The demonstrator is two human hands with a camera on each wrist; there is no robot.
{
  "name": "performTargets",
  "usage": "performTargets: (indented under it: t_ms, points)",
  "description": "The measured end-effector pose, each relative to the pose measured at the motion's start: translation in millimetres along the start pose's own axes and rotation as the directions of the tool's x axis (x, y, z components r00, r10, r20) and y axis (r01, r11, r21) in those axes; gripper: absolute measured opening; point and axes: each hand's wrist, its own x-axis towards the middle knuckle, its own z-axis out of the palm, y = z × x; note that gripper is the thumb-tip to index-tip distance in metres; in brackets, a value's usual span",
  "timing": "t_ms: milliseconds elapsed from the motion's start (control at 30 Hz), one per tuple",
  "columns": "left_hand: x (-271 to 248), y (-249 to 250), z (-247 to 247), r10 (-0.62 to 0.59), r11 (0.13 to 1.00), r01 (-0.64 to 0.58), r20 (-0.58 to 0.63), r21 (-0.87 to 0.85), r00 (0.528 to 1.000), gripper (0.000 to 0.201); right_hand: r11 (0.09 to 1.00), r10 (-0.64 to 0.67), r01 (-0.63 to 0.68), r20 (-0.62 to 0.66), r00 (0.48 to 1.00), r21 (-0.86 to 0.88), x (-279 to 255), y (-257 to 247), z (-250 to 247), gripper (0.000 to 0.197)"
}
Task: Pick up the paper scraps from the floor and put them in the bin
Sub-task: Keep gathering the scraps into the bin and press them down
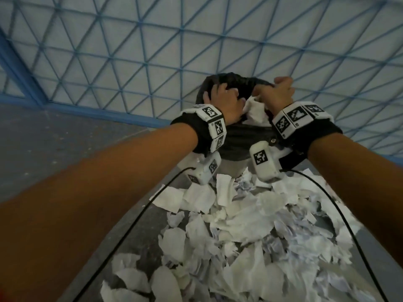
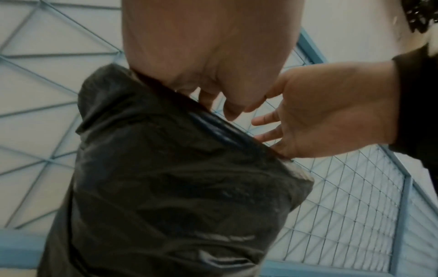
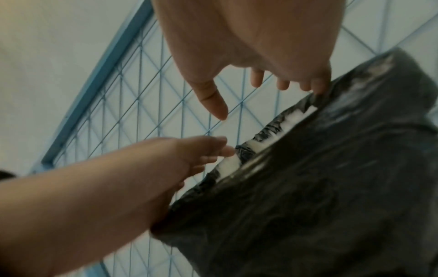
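A bin lined with a black bag (image 1: pixel 246 138) stands on the floor ahead of me. Both hands are over its mouth. My left hand (image 1: pixel 226 94) hangs over the left rim with relaxed fingers, holding nothing. My right hand (image 1: pixel 277 90) is above the right rim, fingers loosely spread in the left wrist view (image 2: pixel 320 116). A crumpled white paper (image 1: pixel 254 112) sticks up between the hands at the near rim. A large pile of white paper scraps (image 1: pixel 250 225) covers the floor in front of the bin. In the right wrist view white shows along the bag (image 3: pixel 320 187) at its rim.
A blue wire-mesh panel (image 1: pixel 196 51) stands right behind the bin. Grey floor (image 1: pixel 65 138) lies bare to the left of the pile. Black cables (image 1: pixel 135 216) hang from my wrist cameras over the scraps.
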Motion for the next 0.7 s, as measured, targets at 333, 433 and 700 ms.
performTargets:
  t_ms: [333, 433, 700]
  points:
    - [-65, -77, -45, 0.327, 0.917, -0.361, -0.200, -0.170, 0.924, 0.021, 0.641, -0.758, 0.766, 0.123, 0.641, -0.043, -102, 22, 40, 0.022]
    - [-121, -131, -41, 0.338, 0.941, -0.337, 0.028, -0.043, 0.941, 0.017, 0.609, -0.738, 0.788, 0.429, 0.521, 0.090, -153, 55, 73, 0.018]
    - [-276, -225, 0, -0.050, 0.937, -0.236, 0.766, 0.259, 0.641, 0.077, 0.165, -0.560, 0.928, 0.806, -0.192, 0.335, -252, 133, 114, 0.024]
